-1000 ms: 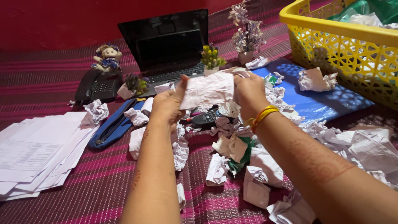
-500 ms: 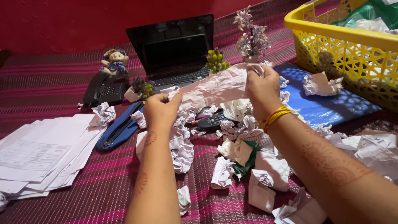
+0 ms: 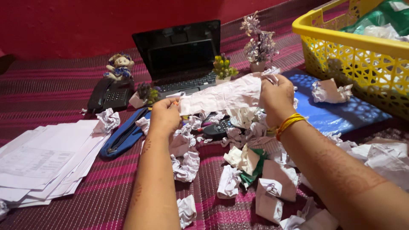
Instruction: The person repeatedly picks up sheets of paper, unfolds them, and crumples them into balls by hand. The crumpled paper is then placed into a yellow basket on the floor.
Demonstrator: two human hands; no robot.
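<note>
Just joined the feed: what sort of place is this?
Probably a home desk or work surface: an open black laptop, a black desk telephone and a stack of white paper sheets lie on maroon striped cloth.

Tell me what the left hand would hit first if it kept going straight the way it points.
Probably the open black laptop. The left hand, gripping the crumpled white paper, points away from the person toward its keyboard, with small potted plants just left of that line; depth is unclear.

both forearms bare, no sleeves in view. right hand has thin yellow & orange bangles at the wrist. faint reddish-brown henna patterns run along both forearms. left hand w/o jewellery. no gloves, no watch.
</note>
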